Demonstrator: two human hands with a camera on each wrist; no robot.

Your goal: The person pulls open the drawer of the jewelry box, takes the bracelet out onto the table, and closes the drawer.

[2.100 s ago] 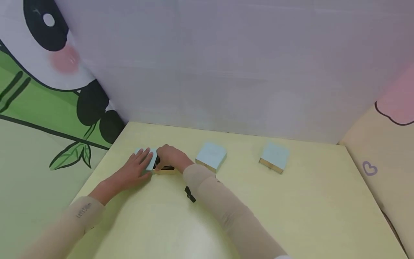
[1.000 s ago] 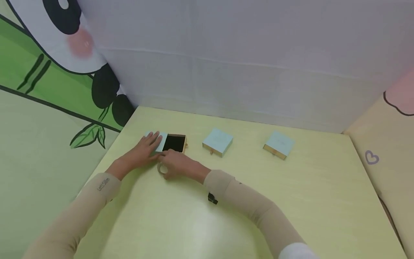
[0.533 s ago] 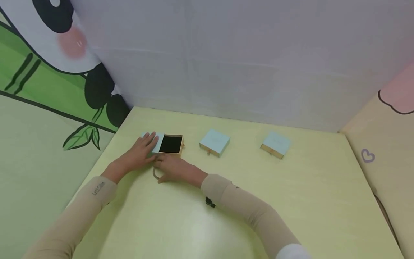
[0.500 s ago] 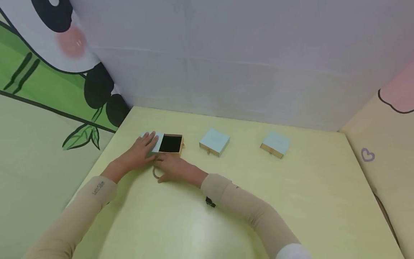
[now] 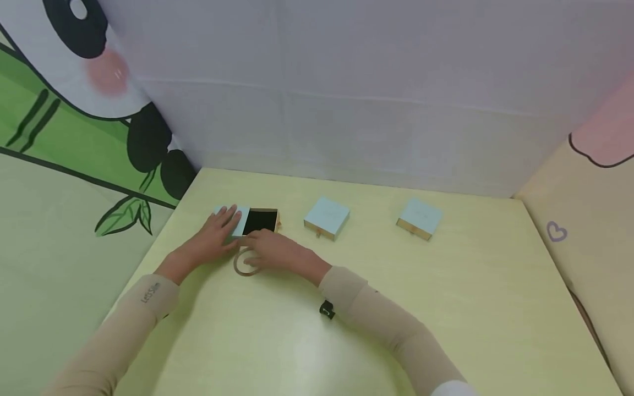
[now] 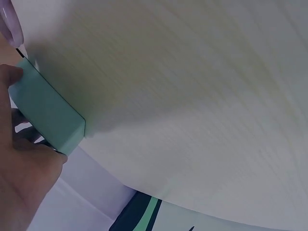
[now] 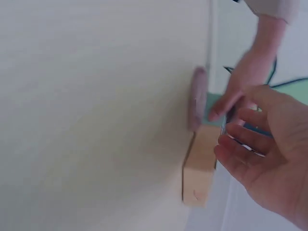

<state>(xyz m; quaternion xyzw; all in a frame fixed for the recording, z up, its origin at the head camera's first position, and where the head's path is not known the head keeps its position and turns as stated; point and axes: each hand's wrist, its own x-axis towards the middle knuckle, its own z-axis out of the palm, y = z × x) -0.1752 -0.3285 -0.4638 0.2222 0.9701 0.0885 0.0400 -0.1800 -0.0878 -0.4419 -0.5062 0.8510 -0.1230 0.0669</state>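
A pale blue sliding drawer box (image 5: pixel 241 224) lies at the table's far left, its black-lined drawer (image 5: pixel 261 220) pulled out to the right. My left hand (image 5: pixel 209 240) holds the sleeve, fingers spread over the top and thumb against the front side. In the left wrist view that side of the box (image 6: pixel 48 106) faces the camera. Just in front of the box, a pinkish-purple bangle (image 5: pixel 236 268) lies flat on the table. My right hand (image 5: pixel 279 253) hovers over the bangle with loose fingers, hiding part of it. Those fingers hold nothing in the right wrist view.
Two more pale blue boxes, a middle one (image 5: pixel 327 216) and a right one (image 5: pixel 420 216), stand with drawers pushed in along the back of the pale yellow table (image 5: pixel 446 308). A grey-white wall (image 5: pixel 346 110) rises behind. A small black device (image 5: pixel 327 309) sits under the right wrist.
My right hand has come from the drawer to the table in front with the bangle, then loosened its fingers and lifted off. The left hand stays on the box.
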